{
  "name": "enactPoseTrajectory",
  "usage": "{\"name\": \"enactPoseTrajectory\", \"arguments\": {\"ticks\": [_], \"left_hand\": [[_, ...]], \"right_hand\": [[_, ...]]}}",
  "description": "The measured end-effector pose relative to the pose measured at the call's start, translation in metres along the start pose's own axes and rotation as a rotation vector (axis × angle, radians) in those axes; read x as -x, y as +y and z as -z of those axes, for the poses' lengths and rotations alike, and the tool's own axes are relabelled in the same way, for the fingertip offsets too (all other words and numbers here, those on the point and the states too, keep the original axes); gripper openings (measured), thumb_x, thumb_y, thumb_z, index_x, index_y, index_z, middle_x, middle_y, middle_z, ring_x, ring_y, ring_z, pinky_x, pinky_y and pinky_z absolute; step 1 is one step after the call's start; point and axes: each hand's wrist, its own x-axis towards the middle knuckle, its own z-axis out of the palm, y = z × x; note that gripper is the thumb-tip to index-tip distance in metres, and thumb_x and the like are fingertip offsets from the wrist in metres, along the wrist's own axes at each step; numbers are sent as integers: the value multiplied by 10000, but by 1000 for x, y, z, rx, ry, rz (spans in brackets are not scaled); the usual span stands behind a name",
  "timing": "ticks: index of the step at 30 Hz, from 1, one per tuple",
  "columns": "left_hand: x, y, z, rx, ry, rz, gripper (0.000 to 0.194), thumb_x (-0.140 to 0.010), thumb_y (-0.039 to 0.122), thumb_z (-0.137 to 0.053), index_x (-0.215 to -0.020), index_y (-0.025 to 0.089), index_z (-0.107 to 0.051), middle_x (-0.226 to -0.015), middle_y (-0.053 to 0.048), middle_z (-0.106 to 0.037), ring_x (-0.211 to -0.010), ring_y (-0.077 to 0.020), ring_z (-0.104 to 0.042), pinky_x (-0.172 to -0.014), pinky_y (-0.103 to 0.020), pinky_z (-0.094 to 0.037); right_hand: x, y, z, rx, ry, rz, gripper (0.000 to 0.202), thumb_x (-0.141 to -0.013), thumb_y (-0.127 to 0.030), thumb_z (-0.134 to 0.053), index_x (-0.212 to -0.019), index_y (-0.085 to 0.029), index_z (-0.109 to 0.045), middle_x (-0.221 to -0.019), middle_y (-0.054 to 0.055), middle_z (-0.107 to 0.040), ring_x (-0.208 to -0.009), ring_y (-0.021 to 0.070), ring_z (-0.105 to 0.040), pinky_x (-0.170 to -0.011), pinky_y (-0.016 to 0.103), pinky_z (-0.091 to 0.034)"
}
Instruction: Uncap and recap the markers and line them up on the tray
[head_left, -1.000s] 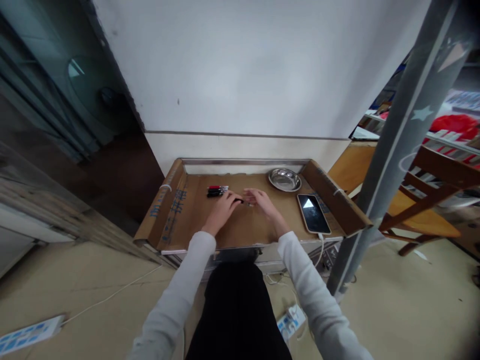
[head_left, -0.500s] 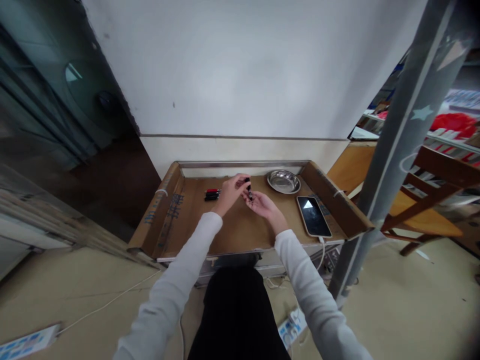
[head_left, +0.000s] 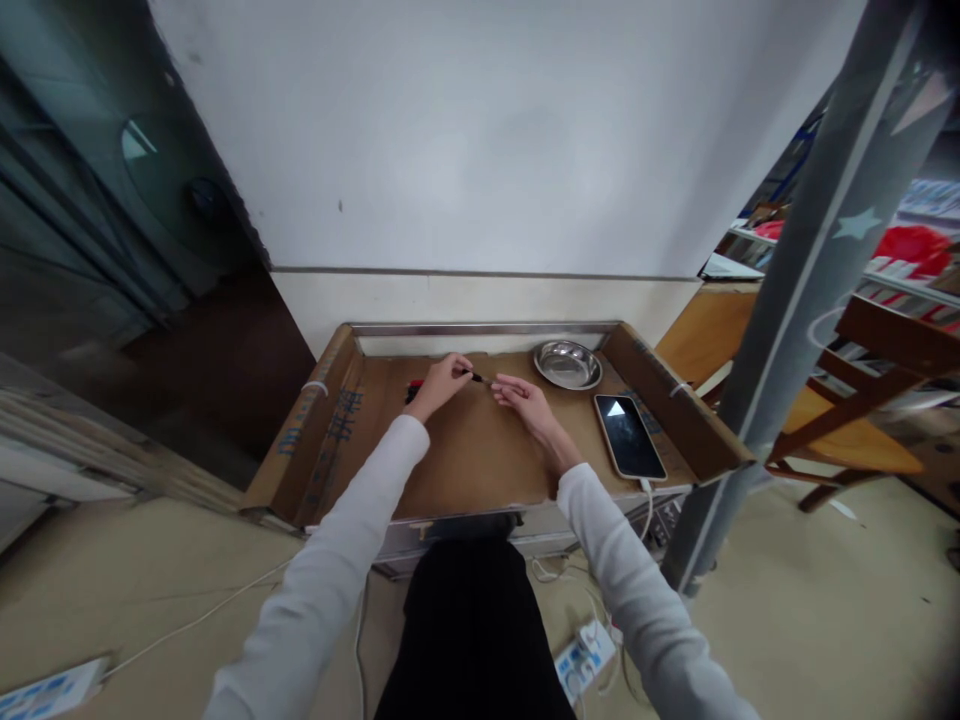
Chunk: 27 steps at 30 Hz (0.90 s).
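Over the cardboard-lined tray, a slim, dark pen-like object lies nearly level between my two hands. My left hand pinches its black end. At the lighter, thin end, the fingertips of my right hand are closed on it; its exact tip is too small to make out. Several red and black pen-like sticks lie on the cardboard just left of my left hand, which partly covers them.
A round metal bowl stands at the back right of the tray. Nearer to me lies a phone with a white cable plugged in. Raised cardboard sides edge the tray. A grey post and a wooden chair stand to the right.
My hands have moved slightly apart, the left one leftward. The dark object has swung from nearly upright to nearly level. My left hand now covers more of the red and black sticks.
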Motion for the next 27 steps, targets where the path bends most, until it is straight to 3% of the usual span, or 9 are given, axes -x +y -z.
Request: {"name": "enactPoseTrajectory", "arguments": {"ticks": [4, 6, 9, 12, 17, 22, 27], "left_hand": [[6, -3, -6, -316, -171, -133, 132, -772, 169, -540, -893, 202, -580, -929, -35, -656, -922, -194, -579, -867, -361, -399], [10, -2, -6, -392, -196, -171, 147, -790, 164, -516, -916, 213, -574, -963, -28, -649, -960, -199, -557, -883, -367, -365], [18, 2, -2, -423, -182, -229, 175, -819, 171, -480, -962, 223, -566, -1036, -26, -622, -1018, -197, -520, -882, -353, -335], [28, 7, 0, -436, -165, -266, 180, -836, 222, -479, -988, 236, -575, -1070, -28, -588, -1036, -196, -493, -884, -346, -316], [36, 13, -8, -509, -228, -305, 177, -833, 322, -516, -959, 233, -602, -1000, -42, -562, -985, -205, -478, -879, -346, -316], [29, 6, -11, -599, -132, -254, 141, -841, 303, -510, -889, 207, -602, -944, -63, -543, -940, -224, -470, -836, -355, -331], [23, 3, -11, -669, -62, -214, 164, -834, 296, -529, -959, 200, -572, -953, -74, -539, -937, -238, -467, -807, -349, -339]], "right_hand": [[0, 5, -11, 593, -100, 275, 324, -822, -172, -497, -1133, -221, -574, -1074, 45, -651, -1000, 148, -583, -926, 344, -425], [0, 6, -13, 838, -139, 357, 325, -831, -171, -494, -1138, -240, -578, -1107, 43, -635, -1040, 164, -547, -938, 351, -394], [2, 6, -8, 1057, -82, 415, 340, -828, -239, -537, -1168, -221, -553, -1126, 63, -608, -1039, 199, -509, -901, 352, -386], [6, 3, 0, 1192, 13, 393, 293, -828, -324, -551, -1088, -196, -592, -1053, 87, -592, -978, 217, -497, -866, 346, -371], [7, -2, 1, 1327, 30, 332, 195, -861, -341, -505, -954, -231, -636, -943, 64, -574, -935, 210, -486, -812, 319, -346], [-1, -3, -8, 1454, 113, 339, 167, -861, -304, -507, -949, -212, -615, -956, 80, -584, -924, 231, -487, -763, 324, -335], [-7, 2, -12, 1468, 191, 364, 179, -879, -273, -460, -985, -181, -572, -968, 97, -593, -923, 239, -486, -762, 329, -324]]}}
